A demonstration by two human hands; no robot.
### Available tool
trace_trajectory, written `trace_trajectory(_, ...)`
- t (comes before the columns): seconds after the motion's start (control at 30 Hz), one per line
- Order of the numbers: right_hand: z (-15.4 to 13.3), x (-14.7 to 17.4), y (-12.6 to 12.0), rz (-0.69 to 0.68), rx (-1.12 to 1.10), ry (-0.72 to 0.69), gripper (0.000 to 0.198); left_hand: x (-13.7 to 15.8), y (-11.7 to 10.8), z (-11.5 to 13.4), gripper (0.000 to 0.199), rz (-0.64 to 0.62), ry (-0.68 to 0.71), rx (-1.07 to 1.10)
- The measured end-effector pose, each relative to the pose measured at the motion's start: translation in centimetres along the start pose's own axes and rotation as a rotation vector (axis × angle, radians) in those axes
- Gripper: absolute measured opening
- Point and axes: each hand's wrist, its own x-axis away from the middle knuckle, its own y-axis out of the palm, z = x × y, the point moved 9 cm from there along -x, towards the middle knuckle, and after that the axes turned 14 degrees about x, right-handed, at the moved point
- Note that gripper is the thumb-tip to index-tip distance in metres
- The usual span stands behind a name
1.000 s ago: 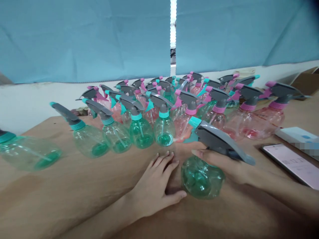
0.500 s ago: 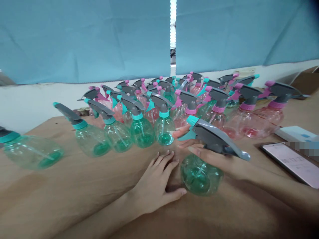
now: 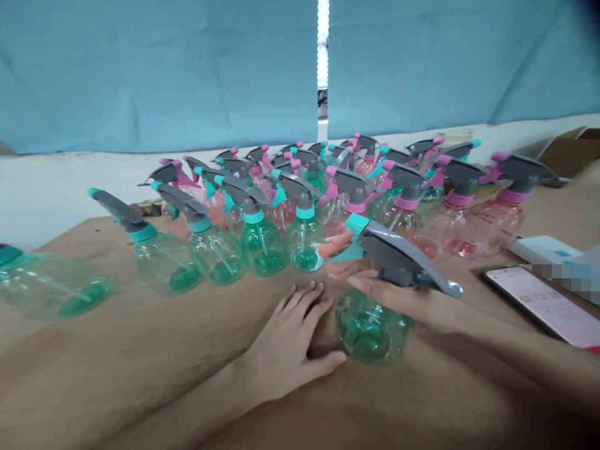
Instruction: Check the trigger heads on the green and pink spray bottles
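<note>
My right hand (image 3: 398,297) is wrapped round the neck of a clear green spray bottle (image 3: 370,331) with a grey and turquoise trigger head. Its thumb lies across the front of the neck, and some fingers reach out past the trigger on the far side. The bottle stands near me, tilted slightly. Just left of it, my left hand (image 3: 290,344) rests palm down on the wooden table (image 3: 159,356), fingers spread and holding nothing. Beyond my hands stands a row of similar bottles, including a green spray bottle (image 3: 263,247) and a pale green spray bottle (image 3: 305,240).
Several pink spray bottles (image 3: 497,219) stand behind and to the right, crowded with more green ones. One pale green bottle (image 3: 56,284) is at the far left. A phone (image 3: 539,303) lies at the right near a white box (image 3: 544,249). Blue cloth (image 3: 154,75) hangs behind.
The whole view has shifted slightly, so things sit a little further left. Both hands and the held spray bottle keep the same pose.
</note>
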Motion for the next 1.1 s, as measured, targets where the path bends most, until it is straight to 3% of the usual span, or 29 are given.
trace_trajectory(0.23,-0.38,-0.21,-0.05,0.018,0.053,0.025,0.025,0.08,-0.01,-0.28,0.063,0.02,0.005,0.002)
trace_trajectory(0.43,-0.16,-0.32,-0.48,0.051,0.185,0.028,0.022,-0.01,0.02,-0.26,0.065,0.013,0.006,0.003)
trace_trajectory(0.7,-0.77,-0.27,-0.49,0.055,0.162,-0.012,0.027,-0.1,-0.03,-0.24,0.064,-0.001,0.001,0.003)
trace_trajectory(0.93,-0.68,-0.36,0.06,0.002,-0.008,-0.004,0.032,-0.04,-0.03,-0.18,0.064,0.007,0.008,0.01)
trace_trajectory(1.1,-0.07,-0.2,-0.09,0.017,-0.101,0.057,0.051,-0.04,-0.02,-0.19,0.065,0.007,0.002,0.003)
